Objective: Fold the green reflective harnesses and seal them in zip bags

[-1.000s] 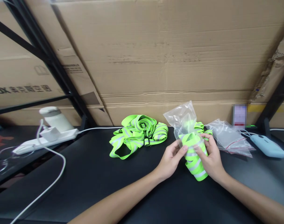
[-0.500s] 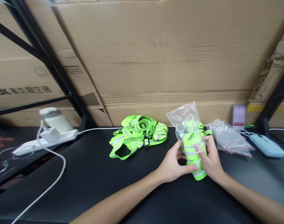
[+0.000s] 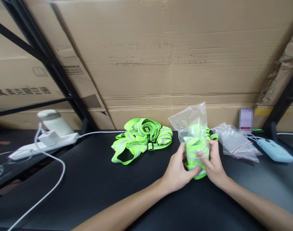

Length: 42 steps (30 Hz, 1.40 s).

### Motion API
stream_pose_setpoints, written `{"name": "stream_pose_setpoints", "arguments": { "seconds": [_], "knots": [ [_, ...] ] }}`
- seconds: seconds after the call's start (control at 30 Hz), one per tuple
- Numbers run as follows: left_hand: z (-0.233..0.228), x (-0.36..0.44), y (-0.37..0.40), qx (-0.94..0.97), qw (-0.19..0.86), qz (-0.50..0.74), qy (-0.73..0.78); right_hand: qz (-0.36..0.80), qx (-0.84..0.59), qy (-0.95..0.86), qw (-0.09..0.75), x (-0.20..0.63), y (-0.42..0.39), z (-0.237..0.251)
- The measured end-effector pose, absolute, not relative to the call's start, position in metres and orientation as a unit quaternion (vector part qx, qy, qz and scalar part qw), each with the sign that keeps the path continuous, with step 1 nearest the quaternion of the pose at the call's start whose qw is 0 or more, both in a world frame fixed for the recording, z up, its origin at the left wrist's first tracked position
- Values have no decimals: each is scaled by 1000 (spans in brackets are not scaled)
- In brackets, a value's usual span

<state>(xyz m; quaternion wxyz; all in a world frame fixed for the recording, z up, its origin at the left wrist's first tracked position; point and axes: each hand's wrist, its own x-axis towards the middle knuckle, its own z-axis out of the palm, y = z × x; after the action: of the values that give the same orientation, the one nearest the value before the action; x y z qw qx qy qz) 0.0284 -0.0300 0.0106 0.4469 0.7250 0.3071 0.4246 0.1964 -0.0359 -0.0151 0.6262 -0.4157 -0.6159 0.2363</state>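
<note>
deeper into the clear bag point(image 3: 192, 123) sits the rolled strap point(image 3: 196, 157) (both hands point(image 3: 177, 171) gripping it).

**Strap roll pushed deeper into bag**

Folded strap roll point(image 3: 196, 154) now sits mostly inside the clear bag point(image 3: 191, 123); a second ago a long green end stuck out below, now only a short bit shows under the hands. Left hand point(image 3: 179, 170) shifted from pinching the bag edge at the side to cupping the roll's lower end, fingers under it. Right hand point(image 3: 212, 163) moved up and inward, thumb across the roll's front. Bag mouth has slid down over the roll. Whole bundle sits slightly higher and further from the person than before.
</note>
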Motion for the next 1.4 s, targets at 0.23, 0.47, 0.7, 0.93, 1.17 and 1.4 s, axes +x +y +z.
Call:
{"name": "stream_pose_setpoints", "arguments": {
  "seconds": [0.23, 0.47, 0.7, 0.93, 1.17, 1.4],
  "knots": [
    [7, 15, -11, 771, 332, 431, 330, 368, -363, -623, 587, 202, -31, -10],
    [6, 8, 1, 765, 350, 422, 337, 391, -364, -673, 511, 217, -35, 1],
    [4, 7, 3, 751, 393, 419, 327, 460, -339, -639, 515, 222, -28, -1],
    [0, 11, 2, 724, 448, 445, 278, 422, -369, -651, 512, 224, -22, -3],
    [1, 10, 5, 737, 444, 425, 282, 444, -362, -664, 482, 229, -25, 2],
    [6, 5, 4, 763, 406, 384, 324, 466, -371, -645, 479, 231, -24, -5]
  ]
}}
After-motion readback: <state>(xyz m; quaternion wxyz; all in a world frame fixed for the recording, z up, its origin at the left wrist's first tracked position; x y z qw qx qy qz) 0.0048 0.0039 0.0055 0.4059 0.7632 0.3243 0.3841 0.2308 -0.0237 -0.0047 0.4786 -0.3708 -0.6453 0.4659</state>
